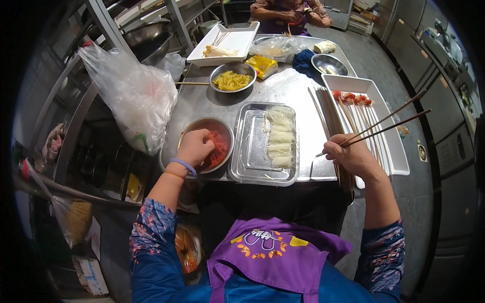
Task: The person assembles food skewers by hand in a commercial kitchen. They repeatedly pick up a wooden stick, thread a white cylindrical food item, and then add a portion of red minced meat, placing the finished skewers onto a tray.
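My left hand reaches into a steel bowl of raw, red sliced meat. Its fingertips are hidden, so whether it grips any meat is unclear. In my right hand are two thin skewers, pinched near their pointed ends and slanting up to the right. Between the hands lies a shallow steel tray. Several bundles of pale, thin strands, which look like enoki mushrooms, line its right side. Beyond the right hand, a white tray holds several skewers with red meat at their far ends.
Loose skewers lie beside the white tray. Farther back are a bowl of yellow food, a yellow packet, a blue cloth and another white tray. A full plastic bag hangs at left. Another person works opposite.
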### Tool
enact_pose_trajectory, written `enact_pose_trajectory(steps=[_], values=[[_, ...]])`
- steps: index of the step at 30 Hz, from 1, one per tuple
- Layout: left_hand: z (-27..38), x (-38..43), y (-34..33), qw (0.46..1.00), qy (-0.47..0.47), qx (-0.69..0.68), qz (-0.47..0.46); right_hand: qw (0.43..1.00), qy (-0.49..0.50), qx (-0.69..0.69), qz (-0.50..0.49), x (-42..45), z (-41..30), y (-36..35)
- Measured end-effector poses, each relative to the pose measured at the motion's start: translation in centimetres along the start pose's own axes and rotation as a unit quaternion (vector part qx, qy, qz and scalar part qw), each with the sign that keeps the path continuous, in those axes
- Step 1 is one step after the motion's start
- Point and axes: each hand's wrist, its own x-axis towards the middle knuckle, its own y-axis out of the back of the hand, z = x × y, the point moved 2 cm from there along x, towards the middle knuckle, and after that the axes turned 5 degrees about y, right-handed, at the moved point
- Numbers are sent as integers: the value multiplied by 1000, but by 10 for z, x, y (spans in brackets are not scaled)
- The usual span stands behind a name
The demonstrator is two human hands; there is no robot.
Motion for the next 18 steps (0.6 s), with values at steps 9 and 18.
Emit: enact_pose_trajectory(steps=[9,18], values=[[-24,-2,14,810,305,-472,-166,1000,-17,-5,-3,-1,9,-10],[-12,-23,15,718,234,-625,-198,999,37,9,17,-1,18,-12]])
